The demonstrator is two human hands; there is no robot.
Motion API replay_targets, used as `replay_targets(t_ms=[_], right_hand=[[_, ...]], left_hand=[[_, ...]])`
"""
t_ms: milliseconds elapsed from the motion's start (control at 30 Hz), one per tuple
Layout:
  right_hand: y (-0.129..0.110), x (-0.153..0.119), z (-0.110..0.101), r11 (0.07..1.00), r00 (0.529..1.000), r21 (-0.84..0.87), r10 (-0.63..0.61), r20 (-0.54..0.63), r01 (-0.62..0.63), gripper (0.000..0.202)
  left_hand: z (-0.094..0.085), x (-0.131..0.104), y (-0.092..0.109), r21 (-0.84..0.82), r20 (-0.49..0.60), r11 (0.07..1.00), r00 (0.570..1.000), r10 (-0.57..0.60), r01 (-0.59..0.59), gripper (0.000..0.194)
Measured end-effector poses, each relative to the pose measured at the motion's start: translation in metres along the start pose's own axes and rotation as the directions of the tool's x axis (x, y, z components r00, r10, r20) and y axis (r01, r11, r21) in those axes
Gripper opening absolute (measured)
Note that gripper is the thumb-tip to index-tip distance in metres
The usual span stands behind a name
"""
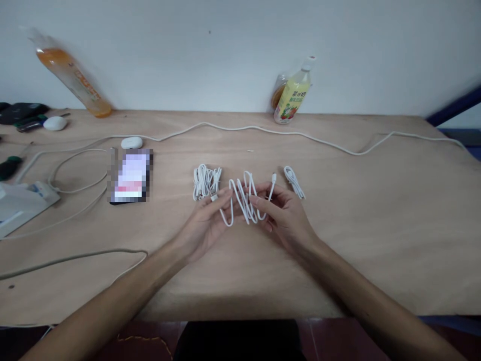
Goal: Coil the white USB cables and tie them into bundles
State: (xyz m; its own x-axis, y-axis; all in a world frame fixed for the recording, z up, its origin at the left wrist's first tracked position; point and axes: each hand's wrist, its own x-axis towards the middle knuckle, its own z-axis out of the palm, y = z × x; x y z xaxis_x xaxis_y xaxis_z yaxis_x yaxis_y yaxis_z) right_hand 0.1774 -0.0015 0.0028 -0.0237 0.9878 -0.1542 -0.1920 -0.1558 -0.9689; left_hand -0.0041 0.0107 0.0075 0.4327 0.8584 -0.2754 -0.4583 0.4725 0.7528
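Note:
Between my two hands a white charging cable (241,199) is spread in loose zigzag loops above the table. My left hand (206,218) pinches its left side, near a plug (214,197) at that end. The thumb and fingers of my right hand (283,213) close on the loops at the right, and the thin connector (274,178) sticks up beside the index finger. Just beyond my left hand lies a bundle of coiled white cables (205,180). Past my right hand rests a single tied white cable (294,181).
A phone (131,175) and a white earbud case (132,143) lie at left, near a power strip (26,203). An orange drink bottle (75,80) and a yellow-labelled bottle (294,93) lean on the wall. A long white cord (259,129) crosses the table's back.

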Motion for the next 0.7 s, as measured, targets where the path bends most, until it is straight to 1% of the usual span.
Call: replay_targets(t_ms=[67,167,267,400,467,600,700], right_hand=[[0.001,0.000,-0.001,1.000,1.000,-0.009,-0.008,0.009,0.009,0.029],[0.003,0.000,-0.002,1.000,0.999,-0.017,-0.024,0.026,0.024,0.028],[0.004,-0.001,-0.001,0.999,0.998,-0.006,-0.039,0.053,0.040,0.027],[0.001,-0.004,0.003,0.999,0.996,-0.001,-0.040,0.081,0.041,0.028],[-0.001,-0.006,0.005,0.999,0.994,0.030,-0.037,0.100,0.034,0.029],[-0.001,-0.008,0.010,0.996,0.987,0.090,-0.041,0.155,0.027,0.030],[0.004,-0.009,0.011,0.992,0.985,0.123,-0.057,0.163,0.037,0.029]], left_hand=[[0.000,0.000,-0.001,-0.027,0.026,0.999,0.999,-0.029,0.030,0.018],[0.000,0.000,-0.004,-0.045,0.073,0.997,0.996,-0.060,0.063,0.022],[0.001,0.002,-0.005,-0.065,0.122,0.994,0.989,-0.083,0.091,0.032],[0.002,0.001,-0.004,-0.082,0.171,0.992,0.982,-0.076,0.091,0.051],[0.003,-0.001,-0.003,-0.095,0.194,0.991,0.978,-0.077,0.097,0.056],[0.007,-0.004,-0.002,-0.125,0.229,0.984,0.969,-0.094,0.126,0.055],[0.009,-0.005,-0.004,-0.156,0.236,0.979,0.968,-0.088,0.127,0.048]])
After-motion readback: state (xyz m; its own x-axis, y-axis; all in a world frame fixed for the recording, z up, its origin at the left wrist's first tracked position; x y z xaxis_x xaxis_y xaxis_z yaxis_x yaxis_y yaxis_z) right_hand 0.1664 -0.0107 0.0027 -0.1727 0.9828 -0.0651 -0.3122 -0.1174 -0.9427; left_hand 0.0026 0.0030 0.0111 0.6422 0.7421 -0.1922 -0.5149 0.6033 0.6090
